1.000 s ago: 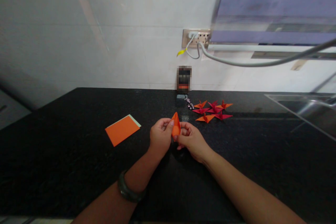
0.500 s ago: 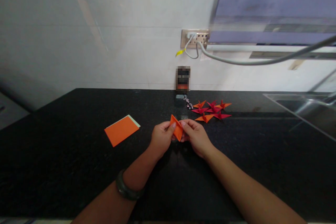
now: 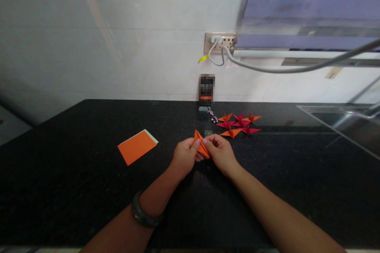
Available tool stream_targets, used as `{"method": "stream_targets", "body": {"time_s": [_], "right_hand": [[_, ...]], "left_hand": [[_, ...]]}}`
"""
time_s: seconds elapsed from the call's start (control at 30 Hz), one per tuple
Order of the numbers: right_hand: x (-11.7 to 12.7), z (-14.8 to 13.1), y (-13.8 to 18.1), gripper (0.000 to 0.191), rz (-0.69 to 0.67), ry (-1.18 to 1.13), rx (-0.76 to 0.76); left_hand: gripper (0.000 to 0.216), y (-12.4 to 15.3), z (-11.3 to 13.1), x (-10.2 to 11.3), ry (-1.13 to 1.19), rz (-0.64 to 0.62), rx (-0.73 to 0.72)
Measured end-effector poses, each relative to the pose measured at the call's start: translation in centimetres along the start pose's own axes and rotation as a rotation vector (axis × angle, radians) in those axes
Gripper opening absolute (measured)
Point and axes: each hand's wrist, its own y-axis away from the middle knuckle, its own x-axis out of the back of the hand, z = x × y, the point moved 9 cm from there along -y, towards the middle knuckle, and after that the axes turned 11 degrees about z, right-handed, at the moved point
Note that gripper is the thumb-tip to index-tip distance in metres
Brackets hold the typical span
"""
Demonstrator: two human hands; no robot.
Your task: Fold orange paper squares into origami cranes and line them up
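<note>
Between my two hands is a small folded piece of orange origami paper (image 3: 202,146), diamond-like in outline, with a crease running down its middle. My left hand (image 3: 185,154) pinches its left side, thumb on top and fingers underneath. On the other side my right hand (image 3: 221,152) grips the right edge between thumb and fingers. Beyond my right hand, several folded paper cranes (image 3: 231,133) in orange and red sit close together on the counter. To the left lies a stack of orange paper sheets (image 3: 138,148), a pale green edge showing under it.
The black countertop (image 3: 74,189) runs back to a pale wall. A phone-like device (image 3: 207,89), blurred out, leans there with a patterned strap (image 3: 212,115). A sink (image 3: 341,120) is set in at the right. A grey cable (image 3: 282,70) hangs from the wall socket (image 3: 220,43).
The orange paper has turned slightly, its lower tip swinging to the right. My right thumb has shifted down along its edge. Both hands keep hold of it.
</note>
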Motion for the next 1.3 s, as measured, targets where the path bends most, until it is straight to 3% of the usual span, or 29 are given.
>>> {"method": "stream_targets", "body": {"time_s": [0.23,0.4,0.6,0.73,0.9,1.03,1.3], "right_hand": [[0.3,0.1,-0.4,0.019,-0.003,0.074,0.027],[0.0,0.1,-0.5,0.018,-0.104,0.074,-0.022],[-0.1,0.1,-0.4,0.022,-0.144,-0.020,-0.106],[-0.6,0.9,0.1,0.030,-0.165,-0.157,-0.257],[-1.4,1.9,0.9,0.029,-0.236,-0.236,-0.402],[-1.1,2.3,0.7,0.028,-0.196,-0.230,-0.426],[-0.2,1.7,0.2,0.027,-0.109,-0.142,-0.361]], "left_hand": [[0.024,-0.2,-0.5,-0.5,-0.053,-0.067,-0.020],[0.032,-0.2,0.6,0.1,-0.216,-0.064,-0.162],[0.029,-0.1,2.5,1.0,-0.372,0.033,-0.355],[0.028,-0.3,2.4,1.7,-0.322,0.117,-0.292],[0.030,-0.5,1.0,2.4,-0.202,0.188,-0.091],[0.031,-0.3,1.2,2.9,-0.180,0.255,-0.066],[0.018,-0.2,1.1,2.5,-0.011,0.238,-0.059]]}}
